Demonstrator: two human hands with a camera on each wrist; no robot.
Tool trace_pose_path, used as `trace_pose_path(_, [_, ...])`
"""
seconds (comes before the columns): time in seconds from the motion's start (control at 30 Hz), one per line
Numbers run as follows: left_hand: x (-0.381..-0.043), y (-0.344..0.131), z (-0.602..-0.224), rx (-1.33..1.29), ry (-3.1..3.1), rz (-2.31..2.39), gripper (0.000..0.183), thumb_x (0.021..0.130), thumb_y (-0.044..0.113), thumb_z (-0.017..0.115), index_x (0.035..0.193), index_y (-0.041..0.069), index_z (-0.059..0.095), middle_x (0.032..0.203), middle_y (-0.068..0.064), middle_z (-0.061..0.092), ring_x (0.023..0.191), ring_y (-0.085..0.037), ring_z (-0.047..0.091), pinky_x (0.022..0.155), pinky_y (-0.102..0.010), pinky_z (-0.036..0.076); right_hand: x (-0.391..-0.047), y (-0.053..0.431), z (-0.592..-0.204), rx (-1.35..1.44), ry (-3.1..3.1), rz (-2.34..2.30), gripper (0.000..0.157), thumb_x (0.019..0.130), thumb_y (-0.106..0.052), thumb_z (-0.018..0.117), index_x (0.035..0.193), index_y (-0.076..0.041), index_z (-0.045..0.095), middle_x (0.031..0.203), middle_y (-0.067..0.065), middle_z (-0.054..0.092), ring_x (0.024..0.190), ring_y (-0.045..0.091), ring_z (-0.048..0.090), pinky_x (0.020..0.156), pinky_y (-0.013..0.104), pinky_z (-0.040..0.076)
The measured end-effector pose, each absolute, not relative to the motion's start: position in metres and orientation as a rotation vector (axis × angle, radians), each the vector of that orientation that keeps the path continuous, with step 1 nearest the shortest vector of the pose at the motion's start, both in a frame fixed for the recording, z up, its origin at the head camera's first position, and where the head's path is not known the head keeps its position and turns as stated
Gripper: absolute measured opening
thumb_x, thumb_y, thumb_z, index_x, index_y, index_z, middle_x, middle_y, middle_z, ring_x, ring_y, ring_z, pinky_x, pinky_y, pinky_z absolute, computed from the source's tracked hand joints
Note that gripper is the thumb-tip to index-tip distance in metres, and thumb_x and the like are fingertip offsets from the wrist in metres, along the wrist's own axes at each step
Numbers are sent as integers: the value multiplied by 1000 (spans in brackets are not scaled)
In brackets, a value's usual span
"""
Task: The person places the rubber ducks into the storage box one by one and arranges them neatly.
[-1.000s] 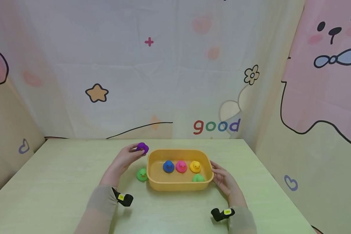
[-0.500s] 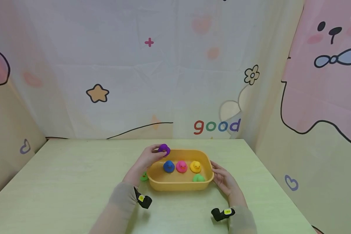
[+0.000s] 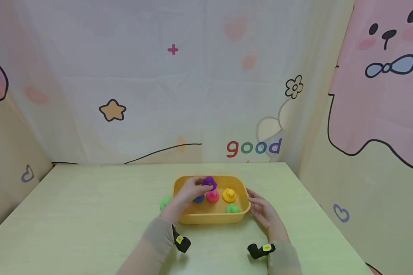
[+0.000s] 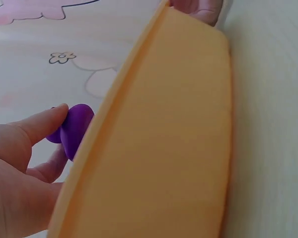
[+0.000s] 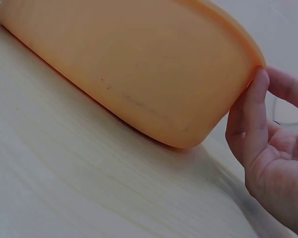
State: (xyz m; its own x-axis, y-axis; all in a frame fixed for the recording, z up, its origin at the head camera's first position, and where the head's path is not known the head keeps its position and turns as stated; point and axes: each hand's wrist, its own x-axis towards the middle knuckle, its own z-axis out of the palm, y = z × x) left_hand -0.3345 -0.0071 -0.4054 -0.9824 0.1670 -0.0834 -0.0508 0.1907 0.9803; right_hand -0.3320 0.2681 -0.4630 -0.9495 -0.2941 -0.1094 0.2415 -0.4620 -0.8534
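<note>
My left hand (image 3: 189, 191) pinches a purple rubber duck (image 3: 209, 182) between thumb and fingers, over the inside of a yellow plastic basin (image 3: 211, 219). The left wrist view has this purple duck (image 4: 77, 130) above the rim line, partly behind the basin's wall (image 4: 159, 124). Inside lie a pink duck (image 3: 212, 196), a yellow duck (image 3: 229, 195), a light green duck (image 3: 232, 208) and a blue duck (image 3: 199, 199) partly covered by my left hand. My right hand (image 3: 264, 212) holds the basin's right end, its fingertips (image 5: 259, 82) right at the rim.
Another green duck (image 3: 165, 203) sits on the pale table (image 3: 89, 214) just left of the basin, half hidden by my left forearm. Printed cloth walls (image 3: 141, 126) enclose the table at the back and sides.
My left hand has carried the purple duck rightward from beside the basin, over its left rim, to above the inside. My right hand stays at the basin's right end.
</note>
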Motion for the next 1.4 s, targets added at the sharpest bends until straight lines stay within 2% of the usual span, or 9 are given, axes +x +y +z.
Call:
trace_pose_path(0.1, [-330,-3,-408,121,2293,1859,49,88,18,73,130,-2,57,128,-19,60,114,-32,56,102,-45,46,-332,268,-461,-72,1391,-2439,56,102,2,35,154,0,14,115,-1,65,95,7,66,82,16,55])
trace_pose_path(0.17, [-328,-1,-409,150,2299,1842,48,87,15,73,128,-3,57,127,-20,60,114,-33,55,102,-46,46,-331,268,-460,-76,1387,-2434,56,102,2,34,154,0,14,115,-1,65,96,7,66,83,17,55])
trace_pose_path(0.3, [-325,3,-412,214,2344,1785,46,85,11,74,125,-6,58,122,-22,61,110,-32,57,101,-45,47,-329,268,-458,-85,1378,-2437,49,102,3,34,150,-2,25,115,-1,65,95,7,66,84,17,55])
trace_pose_path(0.43, [-324,8,-415,288,2442,1674,45,81,9,78,120,-6,62,115,-20,64,102,-29,60,95,-41,51,-329,269,-459,-77,1362,-2447,44,102,3,34,145,-4,31,115,0,65,94,7,66,84,18,55])
trace_pose_path(0.8, [-323,21,-419,395,2627,1428,30,75,4,83,100,-2,68,97,-13,68,89,-22,59,84,-35,54,-331,270,-462,-74,1369,-2459,53,102,3,35,152,0,21,115,0,65,94,8,67,81,17,55])
trace_pose_path(0.87, [-323,23,-420,414,2662,1372,28,74,4,84,96,-1,68,94,-12,68,87,-21,58,83,-34,54,-331,270,-462,-73,1360,-2462,50,102,3,35,150,-1,25,116,0,65,94,8,67,81,17,55])
trace_pose_path(1.0, [-322,26,-420,447,2750,1213,26,72,7,85,91,0,70,90,-9,68,84,-18,56,80,-31,53,-331,269,-461,-46,1350,-2473,36,101,3,37,133,-9,49,117,1,65,94,9,67,81,18,56])
trace_pose_path(1.23, [-321,33,-418,409,2851,977,20,74,13,85,87,4,73,85,-5,67,77,-15,53,74,-27,48,-332,270,-462,-72,1370,-2464,37,102,2,37,137,-7,43,117,0,65,95,7,66,83,17,55])
trace_pose_path(1.4, [-321,35,-418,368,2828,978,14,77,7,81,88,5,74,88,-5,68,78,-16,53,75,-29,49,-332,269,-463,-46,1380,-2466,30,101,2,39,125,-12,51,117,0,64,93,7,66,83,17,55])
